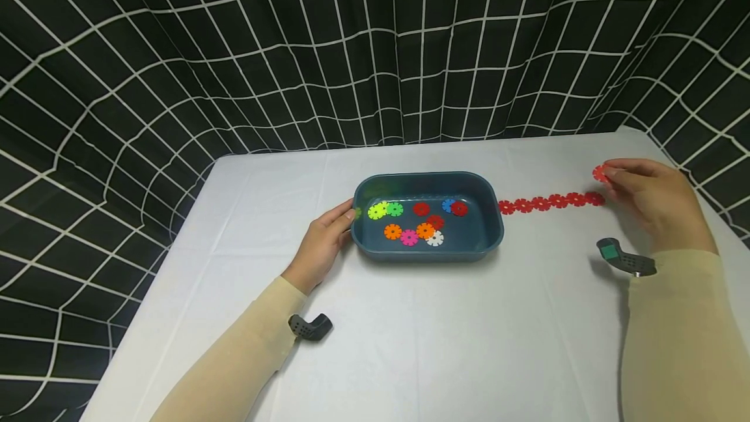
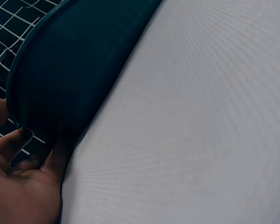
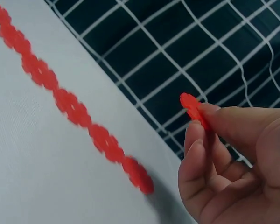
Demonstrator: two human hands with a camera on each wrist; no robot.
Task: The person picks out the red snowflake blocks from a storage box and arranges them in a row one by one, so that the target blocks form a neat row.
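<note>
My right hand pinches a red notched disc between thumb and fingers, held above the table. In the right wrist view the same red disc is tilted nearly edge-on. Just below it lies a row of several red notched discs, running from the bin's right end toward that hand. At the left end of the blue-grey plastic bin, my left hand grips the rim, thumb on top. The left wrist view shows fingers beneath the bin's edge.
Inside the bin lie loose notched discs: yellow-green, green, orange, pink, white, blue and several red. A white cloth covers the table. Behind hangs a black curtain with a white grid.
</note>
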